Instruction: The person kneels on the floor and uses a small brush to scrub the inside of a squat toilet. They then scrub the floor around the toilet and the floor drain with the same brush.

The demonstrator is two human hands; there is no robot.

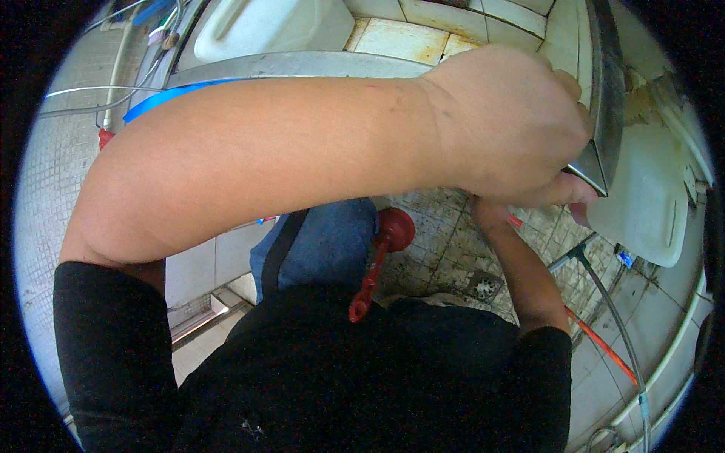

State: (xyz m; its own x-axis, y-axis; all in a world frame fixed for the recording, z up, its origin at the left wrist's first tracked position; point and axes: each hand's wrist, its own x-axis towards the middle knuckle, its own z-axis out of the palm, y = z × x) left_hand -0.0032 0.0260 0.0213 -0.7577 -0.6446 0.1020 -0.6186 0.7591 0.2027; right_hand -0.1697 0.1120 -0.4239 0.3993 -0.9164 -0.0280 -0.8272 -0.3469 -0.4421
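My left arm reaches from the left across the view. My left hand [510, 124], its fingers curled, lies against the corner of a metal frame [607, 130] at the right. The thumb sits just under that corner, and what the palm side may hold is hidden. My right forearm [529, 272] rises from the lower right and passes behind the left hand. Only the wrist shows there; my right hand itself is hidden. A white container [645, 204] stands just right of the left thumb. Behind the left forearm runs a curved metal rim [317, 63].
A red plunger-like tool [396, 229] is beside a blue-trousered leg [323, 243]. The stained tile floor [430, 260] has a drain [484, 287]. A grey-handled tool [612, 306] and an orange pole [603, 345] lean at right. Another white container [277, 31] is at the top; hoses [122, 107] hang left.
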